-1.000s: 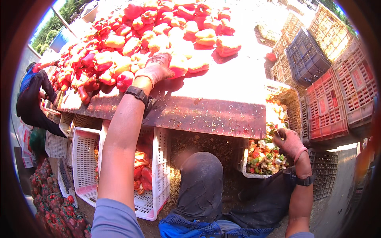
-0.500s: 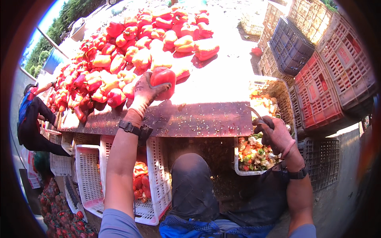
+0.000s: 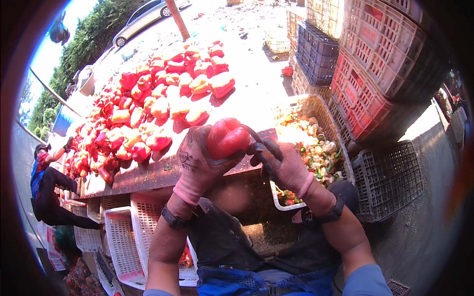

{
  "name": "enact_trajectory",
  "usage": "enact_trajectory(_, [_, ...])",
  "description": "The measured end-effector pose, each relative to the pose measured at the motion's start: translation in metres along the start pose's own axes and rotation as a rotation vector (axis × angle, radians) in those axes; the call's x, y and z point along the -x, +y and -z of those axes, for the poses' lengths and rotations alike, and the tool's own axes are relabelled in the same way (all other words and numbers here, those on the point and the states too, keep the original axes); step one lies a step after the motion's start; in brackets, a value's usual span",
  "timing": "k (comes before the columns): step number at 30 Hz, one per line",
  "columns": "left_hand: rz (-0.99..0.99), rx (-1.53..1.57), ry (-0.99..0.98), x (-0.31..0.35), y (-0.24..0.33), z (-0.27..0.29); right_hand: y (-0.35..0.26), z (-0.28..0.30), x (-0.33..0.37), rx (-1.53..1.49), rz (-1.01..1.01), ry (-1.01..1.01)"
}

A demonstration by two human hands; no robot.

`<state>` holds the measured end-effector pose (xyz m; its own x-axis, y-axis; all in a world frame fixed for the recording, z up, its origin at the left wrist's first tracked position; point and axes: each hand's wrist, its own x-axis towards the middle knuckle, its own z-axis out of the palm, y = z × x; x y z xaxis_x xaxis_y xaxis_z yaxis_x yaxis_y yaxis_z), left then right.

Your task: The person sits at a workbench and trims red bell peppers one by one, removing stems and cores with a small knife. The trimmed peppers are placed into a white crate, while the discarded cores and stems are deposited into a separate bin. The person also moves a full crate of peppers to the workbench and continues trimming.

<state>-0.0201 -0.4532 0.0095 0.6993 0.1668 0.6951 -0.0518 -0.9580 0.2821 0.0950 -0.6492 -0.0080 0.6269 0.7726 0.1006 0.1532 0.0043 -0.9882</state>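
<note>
My left hand [image 3: 200, 155], in a grubby pink glove with dark fingers, is wrapped round a red bell pepper [image 3: 227, 139] in front of my chest. In my gloved right hand [image 3: 282, 163] is a small curved knife [image 3: 253, 134], its blade against the right side of the pepper. The blade's tip cannot be made out. Beyond my hands a large heap of red peppers [image 3: 158, 106] covers the left part of the sunlit table [image 3: 217, 180]. A crate [image 3: 349, 170] of pepper cores and scraps stands just right of my right hand.
White crates [image 3: 121, 241] stand below the table at left, one with red pepper pieces. Stacked crates [image 3: 365, 89] rise at the right, with a dark crate [image 3: 390, 180] on the ground before them. Another person [image 3: 47, 185] works at the far left. A car [image 3: 145, 19] is parked behind.
My left hand has brought the pepper from the table toward me. My right hand has moved left from the scrap crate, bringing the knife to the pepper. The view has shifted too.
</note>
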Motion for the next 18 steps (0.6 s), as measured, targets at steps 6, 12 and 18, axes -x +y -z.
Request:
enact_trajectory(6, [-0.113,-0.029,0.027,0.0,0.018,-0.032,0.013,0.024,0.011,0.109,-0.062,0.007])
enact_trajectory(12, [0.273,0.235,-0.042,0.013,0.021,-0.057,0.027,0.027,0.008,0.236,-0.138,-0.004])
enact_trajectory(18, [0.638,0.522,0.103,0.021,0.006,-0.076,0.048,0.011,0.009,0.391,-0.102,-0.071])
